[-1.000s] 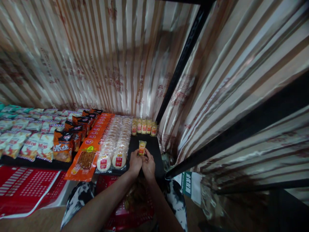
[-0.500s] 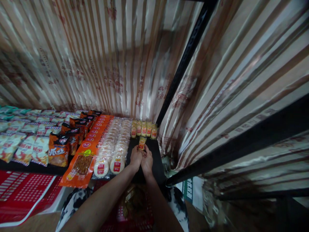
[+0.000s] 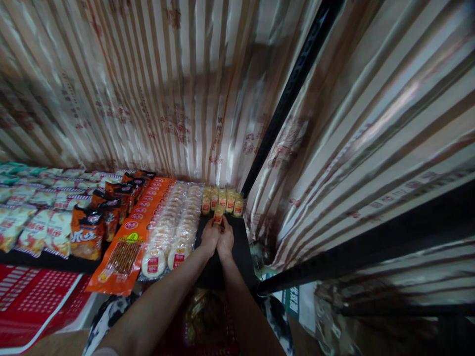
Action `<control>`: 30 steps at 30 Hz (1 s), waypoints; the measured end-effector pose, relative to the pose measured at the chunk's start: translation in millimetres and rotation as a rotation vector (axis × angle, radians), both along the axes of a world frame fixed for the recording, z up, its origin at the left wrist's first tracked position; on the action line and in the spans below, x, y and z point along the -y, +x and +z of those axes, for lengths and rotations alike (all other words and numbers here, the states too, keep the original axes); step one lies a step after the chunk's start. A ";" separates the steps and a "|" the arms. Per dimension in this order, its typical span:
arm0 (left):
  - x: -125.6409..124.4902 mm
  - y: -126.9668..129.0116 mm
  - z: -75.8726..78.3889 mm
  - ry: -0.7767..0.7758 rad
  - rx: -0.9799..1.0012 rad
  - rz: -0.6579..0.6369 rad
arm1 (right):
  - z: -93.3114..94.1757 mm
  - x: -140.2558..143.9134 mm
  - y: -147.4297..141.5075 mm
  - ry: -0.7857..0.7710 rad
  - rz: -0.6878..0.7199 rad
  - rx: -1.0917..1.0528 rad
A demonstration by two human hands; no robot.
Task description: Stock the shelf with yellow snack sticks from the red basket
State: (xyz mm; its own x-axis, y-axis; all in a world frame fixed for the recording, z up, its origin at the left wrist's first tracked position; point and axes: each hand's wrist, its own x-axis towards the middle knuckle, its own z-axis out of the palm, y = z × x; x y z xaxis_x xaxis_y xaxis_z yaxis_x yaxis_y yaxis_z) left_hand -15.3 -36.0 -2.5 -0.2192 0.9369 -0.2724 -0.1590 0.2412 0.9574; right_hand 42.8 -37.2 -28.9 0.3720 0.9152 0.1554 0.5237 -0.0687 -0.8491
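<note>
Two hands, left hand (image 3: 210,236) and right hand (image 3: 225,239), fingers closed on one small snack packet (image 3: 218,215) just before the shelf's (image 3: 241,247) back row (image 3: 221,200). Judged light, crinkly, slippery; grip lower edges.

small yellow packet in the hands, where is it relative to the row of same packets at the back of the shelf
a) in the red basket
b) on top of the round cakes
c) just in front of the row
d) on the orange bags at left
c: both hands hold the packet on the dark shelf, just in front of the row by the curtain.
</note>
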 end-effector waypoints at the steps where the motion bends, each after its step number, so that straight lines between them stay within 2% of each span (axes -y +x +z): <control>1: -2.0 0.0 0.0 0.004 -0.006 0.001 | 1.3 -1.5 -0.2 0.001 -0.002 0.006; 8: -14.2 0.0 -2.6 0.023 -0.027 -0.010 | 5.0 -11.8 -2.5 0.011 0.006 0.001; 15: -26.3 -2.7 -8.6 0.010 -0.148 -0.066 | 1.4 -23.4 -4.1 0.020 -0.004 -0.016; 20: -29.6 -4.6 -6.5 -0.024 -0.236 -0.127 | -0.7 -28.6 -4.8 0.017 0.007 -0.020; 30: -33.3 -7.1 -6.9 -0.011 -0.328 -0.124 | -4.5 -32.8 -6.8 0.074 0.031 -0.035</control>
